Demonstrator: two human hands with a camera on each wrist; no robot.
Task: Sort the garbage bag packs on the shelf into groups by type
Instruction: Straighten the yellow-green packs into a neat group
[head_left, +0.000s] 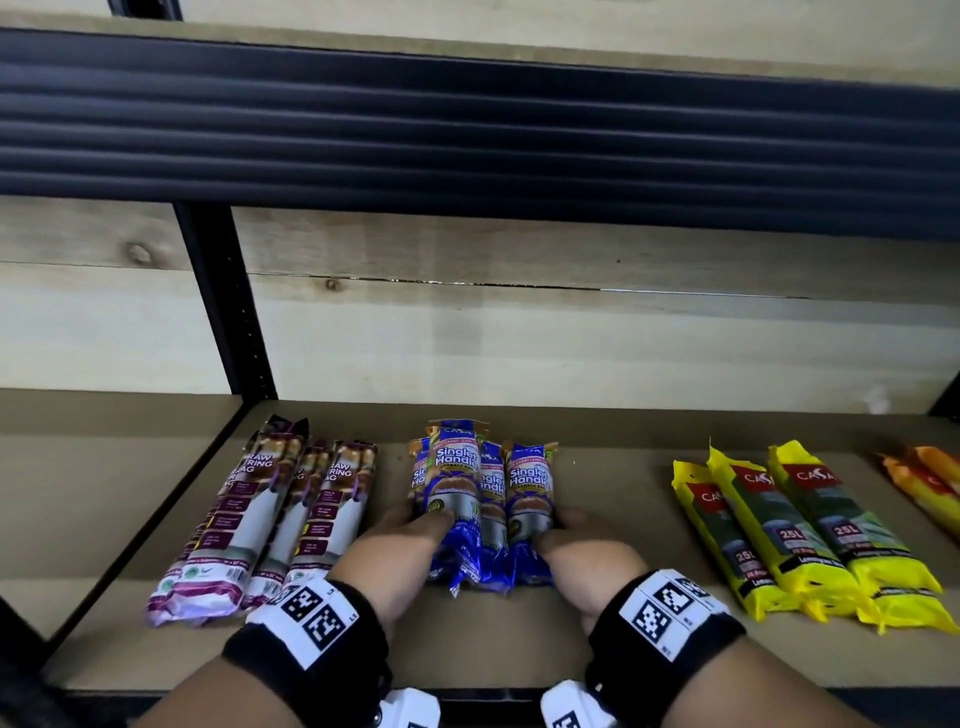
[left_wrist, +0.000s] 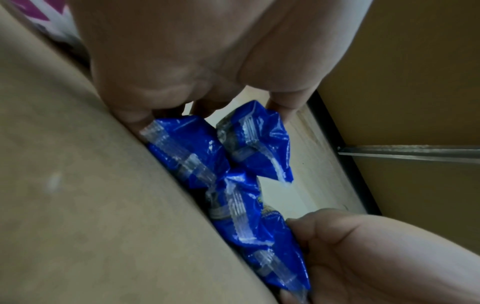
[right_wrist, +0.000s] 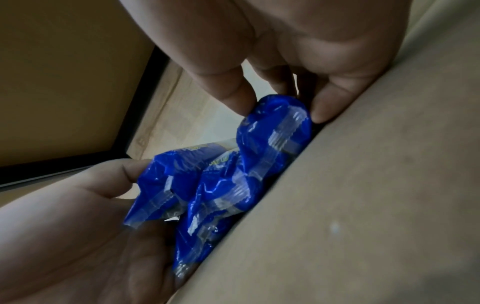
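Several blue garbage bag packs (head_left: 483, 499) lie bunched in the middle of the shelf, one stacked on the others. My left hand (head_left: 415, 522) grips the bunch's left side, thumb on top of the stacked pack. My right hand (head_left: 569, 525) grips the right side. In the left wrist view my left hand's fingers (left_wrist: 145, 111) curl against the blue packs (left_wrist: 233, 185). The right wrist view has my right hand's fingertips (right_wrist: 239, 102) pinching the crimped end of a blue pack (right_wrist: 272, 133). Purple-and-white drawstring packs (head_left: 270, 519) form a group on the left, yellow packs (head_left: 795, 530) a group on the right.
Orange packs (head_left: 924, 483) lie at the far right edge. The brown shelf board (head_left: 613, 639) shows bare between the groups and in front of them. A black upright post (head_left: 228, 312) stands at the back left, and the dark shelf above (head_left: 467, 130) overhangs.
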